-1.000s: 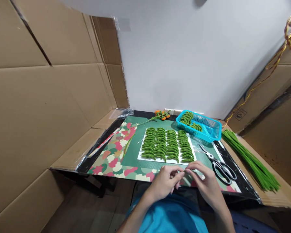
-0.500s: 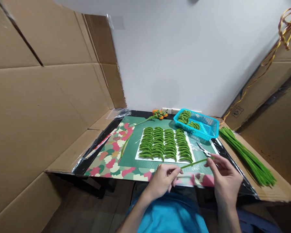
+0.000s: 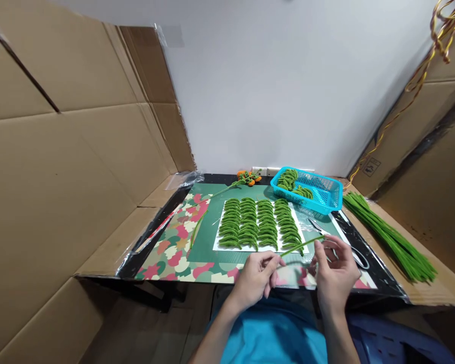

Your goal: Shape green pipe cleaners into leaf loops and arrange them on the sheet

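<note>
Green and fuzzy, a thin strand (image 3: 302,245) is spanning the space between both hands over the table's near edge, slanting up toward the right. The left hand (image 3: 255,278) is nearly closing, its thumb and forefinger pinching the lower end while the other fingers are curling loosely beneath. The right hand (image 3: 335,275) is opening wider through its outer fingers, with only thumb and forefinger seeming to meet on the upper end; the contact there is looking too small to judge firmly. Gripping at opposite ends is probably giving the strand support and leaving its middle visible.

Curved green pieces (image 3: 248,225) are lying in four columns on a white sheet (image 3: 216,246), just beyond the hands; the pale backing is likely making each one easy to tell apart. More pieces (image 3: 287,179) are sitting toward the left end of a blue basket (image 3: 307,204), whose walls are presumably containing them. Scissors (image 3: 316,226) are resting partly behind the right hand, apparently within easy reach. A bundle of long green stems (image 3: 390,237) is lying farther right, roughly parallel, probably so that single ones are remaining easy to separate.
</note>
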`<state>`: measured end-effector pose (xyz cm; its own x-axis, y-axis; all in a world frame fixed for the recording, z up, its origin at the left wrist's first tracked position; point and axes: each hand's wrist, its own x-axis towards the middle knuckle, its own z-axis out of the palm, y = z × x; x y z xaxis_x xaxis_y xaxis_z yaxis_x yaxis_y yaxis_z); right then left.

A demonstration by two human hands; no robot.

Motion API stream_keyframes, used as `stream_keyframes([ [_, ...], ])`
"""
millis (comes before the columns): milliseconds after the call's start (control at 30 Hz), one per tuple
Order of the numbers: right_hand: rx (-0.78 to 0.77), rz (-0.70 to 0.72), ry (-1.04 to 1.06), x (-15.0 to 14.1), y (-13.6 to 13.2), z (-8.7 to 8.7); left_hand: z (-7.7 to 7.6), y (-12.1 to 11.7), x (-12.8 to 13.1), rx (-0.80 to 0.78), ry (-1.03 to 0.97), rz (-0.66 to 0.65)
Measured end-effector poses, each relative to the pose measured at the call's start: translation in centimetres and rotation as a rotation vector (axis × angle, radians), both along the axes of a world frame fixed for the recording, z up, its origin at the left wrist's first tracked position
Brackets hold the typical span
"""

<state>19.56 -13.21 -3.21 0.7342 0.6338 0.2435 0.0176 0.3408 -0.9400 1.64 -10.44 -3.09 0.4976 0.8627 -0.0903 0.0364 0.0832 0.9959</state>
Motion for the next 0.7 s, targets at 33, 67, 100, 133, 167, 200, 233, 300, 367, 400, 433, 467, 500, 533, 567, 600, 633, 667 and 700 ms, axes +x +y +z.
stream_keyframes([
  [33, 0.009, -0.011, -0.029, 0.2, -0.1, -0.2, 0.0, 0.0, 0.1, -0.007, -0.017, 0.01],
  [67, 0.012, -0.005, -0.065, 0.5, -0.2, -0.4, 0.0, 0.0, 0.1, -0.014, -0.033, 0.022],
  [100, 0.01, 0.016, -0.11, 0.7, -0.3, -0.7, 0.1, 0.0, 0.2, -0.019, -0.043, 0.034],
  [133, 0.006, 0.057, -0.165, 0.9, -0.4, -0.9, 0.1, 0.0, 0.3, -0.022, -0.047, 0.041],
  [167, 0.006, 0.112, -0.226, 1.1, -0.5, -1.1, 0.1, 0.0, 0.3, -0.022, -0.047, 0.041],
  [200, 0.013, 0.171, -0.291, 1.2, -0.5, -1.2, 0.1, 0.0, 0.3, -0.02, -0.045, 0.038],
  [233, 0.03, 0.23, -0.361, 1.2, -0.6, -1.3, 0.2, 0.0, 0.3, -0.016, -0.044, 0.034],
  [300, 0.075, 0.319, -0.494, 1.0, -0.6, -1.4, 0.2, 0.0, 0.3, -0.015, -0.047, 0.028],
  [367, 0.099, 0.341, -0.582, 0.6, -0.5, -1.3, 0.1, -0.1, 0.2, -0.023, -0.051, 0.023],
  [400, 0.099, 0.343, -0.613, 0.4, -0.4, -1.3, 0.1, -0.1, 0.1, -0.027, -0.05, 0.019],
  [433, 0.093, 0.346, -0.639, 0.2, -0.3, -1.4, 0.1, -0.1, 0.1, -0.028, -0.048, 0.015],
  [467, 0.083, 0.351, -0.659, 0.1, -0.3, -1.5, 0.1, -0.2, 0.1, -0.027, -0.047, 0.012],
  [500, 0.07, 0.357, -0.676, 0.0, -0.2, -1.6, 0.1, -0.2, 0.0, -0.025, -0.046, 0.011],
  [533, 0.058, 0.364, -0.691, 0.0, -0.2, -1.8, 0.1, -0.2, 0.1, -0.024, -0.046, 0.011],
  [567, 0.047, 0.37, -0.705, 0.1, -0.1, -2.0, 0.1, -0.2, 0.1, -0.024, -0.047, 0.009],
  [600, 0.042, 0.372, -0.72, 0.2, -0.1, -2.1, 0.1, -0.2, 0.1, -0.024, -0.047, 0.008],
  [633, 0.042, 0.369, -0.737, 0.3, 0.0, -2.3, 0.1, -0.2, 0.1, -0.023, -0.047, 0.007],
  [667, 0.048, 0.361, -0.755, 0.4, 0.0, -2.4, 0.1, -0.2, 0.2, -0.023, -0.047, 0.007],
  [700, 0.057, 0.349, -0.775, 0.5, 0.0, -2.5, 0.1, -0.2, 0.2, -0.024, -0.048, 0.006],
])
